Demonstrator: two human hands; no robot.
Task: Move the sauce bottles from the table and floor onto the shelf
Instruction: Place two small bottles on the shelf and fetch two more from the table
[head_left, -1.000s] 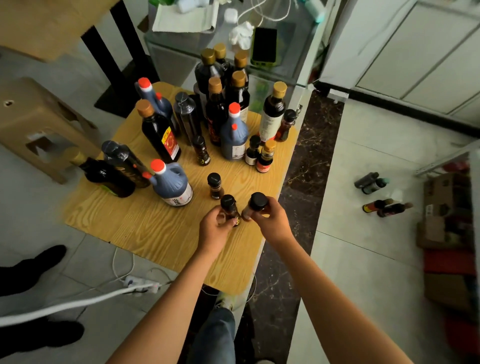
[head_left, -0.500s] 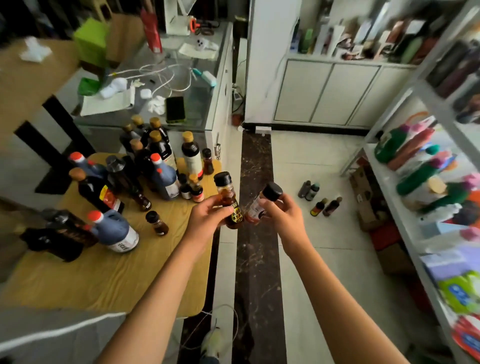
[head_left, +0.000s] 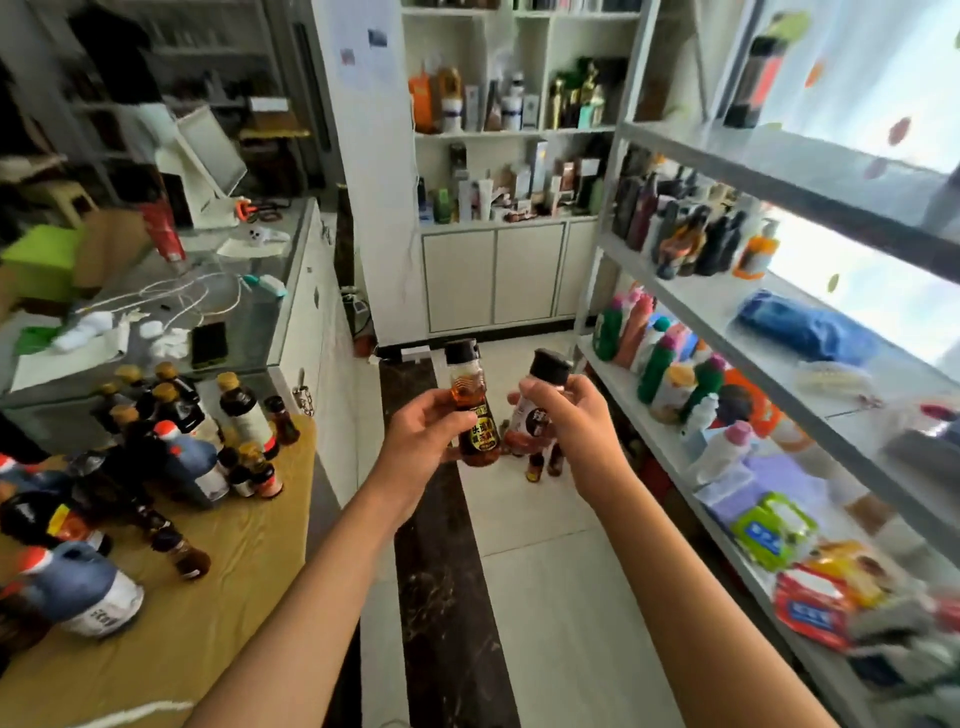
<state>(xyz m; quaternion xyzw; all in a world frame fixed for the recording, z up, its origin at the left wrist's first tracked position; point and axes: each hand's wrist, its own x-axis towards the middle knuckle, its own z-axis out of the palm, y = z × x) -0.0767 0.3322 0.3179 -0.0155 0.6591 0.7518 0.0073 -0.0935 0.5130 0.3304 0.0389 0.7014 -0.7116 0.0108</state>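
Observation:
My left hand (head_left: 421, 434) grips a small amber sauce bottle (head_left: 470, 410) with a black cap and a yellow label, held upright in front of me. My right hand (head_left: 574, 415) grips a second small bottle (head_left: 535, 410) with a black cap and a reddish base, tilted toward the first. Both are in the air over the floor, between the wooden table (head_left: 208, 613) on the left and the grey metal shelf (head_left: 722, 322) on the right. Many more sauce bottles (head_left: 171, 441) stand and lie on the table. A few small bottles (head_left: 543, 465) lie on the floor behind my hands.
The shelf's lower tiers hold coloured cleaning bottles (head_left: 654, 358) and packets (head_left: 810, 592); its middle tier carries dark bottles (head_left: 675, 228) and a blue bundle (head_left: 800, 327). A glass counter (head_left: 249, 312) with cables and a phone stands behind the table. White cabinets (head_left: 493, 275) close the far end.
Both hands lifted the two small bottles off the table and carried them up and to the right. My view swung from the table toward the shelf.

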